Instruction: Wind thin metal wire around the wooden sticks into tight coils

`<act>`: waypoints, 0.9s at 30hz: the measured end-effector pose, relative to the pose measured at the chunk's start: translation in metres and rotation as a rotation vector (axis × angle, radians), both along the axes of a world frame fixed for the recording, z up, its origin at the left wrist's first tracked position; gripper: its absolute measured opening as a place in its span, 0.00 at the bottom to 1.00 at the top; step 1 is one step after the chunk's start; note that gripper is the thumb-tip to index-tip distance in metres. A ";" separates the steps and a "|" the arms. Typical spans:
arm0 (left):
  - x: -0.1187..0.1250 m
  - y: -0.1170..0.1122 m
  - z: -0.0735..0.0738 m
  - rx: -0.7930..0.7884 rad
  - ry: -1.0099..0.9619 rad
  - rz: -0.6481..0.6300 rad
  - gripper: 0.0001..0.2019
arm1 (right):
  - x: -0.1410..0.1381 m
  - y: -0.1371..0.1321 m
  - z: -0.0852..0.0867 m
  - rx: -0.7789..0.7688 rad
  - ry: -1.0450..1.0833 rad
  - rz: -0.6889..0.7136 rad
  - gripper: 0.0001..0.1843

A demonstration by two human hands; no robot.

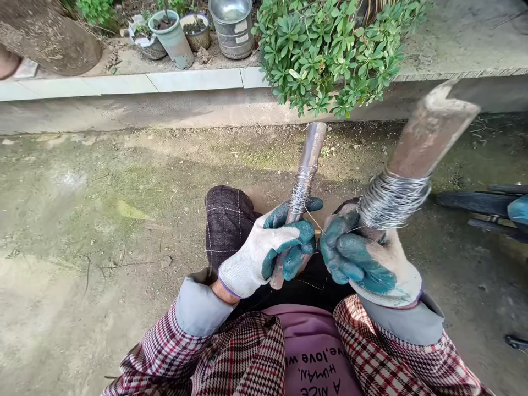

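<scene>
My left hand [268, 250], in a white glove with green-coated fingers, is wrapped round a thin metal rod [307, 165] that carries a few turns of fine wire [300, 192]. My right hand [365, 261], gloved the same way, grips the lower end of a thicker rusty bar [429, 132]. A dense coil of silver wire [391, 201] is wound round that bar just above my fingers. A single strand [315, 221] runs between the two coils. Both hands sit above my lap, knees bent.
Bare, dusty concrete ground [103, 220] lies ahead. A raised kerb [124, 85] holds several pots [173, 36], a metal bucket [233, 27] and a leafy green shrub [330, 49]. Dark vehicle parts [487, 206] show at the right edge.
</scene>
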State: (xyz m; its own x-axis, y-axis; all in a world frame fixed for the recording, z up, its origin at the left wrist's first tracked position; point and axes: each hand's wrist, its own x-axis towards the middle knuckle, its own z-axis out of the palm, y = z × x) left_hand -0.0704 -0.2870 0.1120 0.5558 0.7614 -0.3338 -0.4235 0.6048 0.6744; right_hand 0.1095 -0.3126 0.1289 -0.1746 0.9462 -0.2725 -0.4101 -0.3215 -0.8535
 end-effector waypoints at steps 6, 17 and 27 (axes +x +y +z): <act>-0.006 -0.002 0.000 0.011 -0.101 -0.114 0.33 | 0.000 -0.001 0.016 0.078 0.104 0.028 0.11; -0.006 -0.003 0.003 0.068 0.041 0.018 0.30 | -0.003 0.000 0.032 0.129 0.018 -0.049 0.14; 0.000 -0.005 0.012 0.054 0.226 0.070 0.30 | -0.003 0.007 0.045 0.197 -0.009 -0.153 0.06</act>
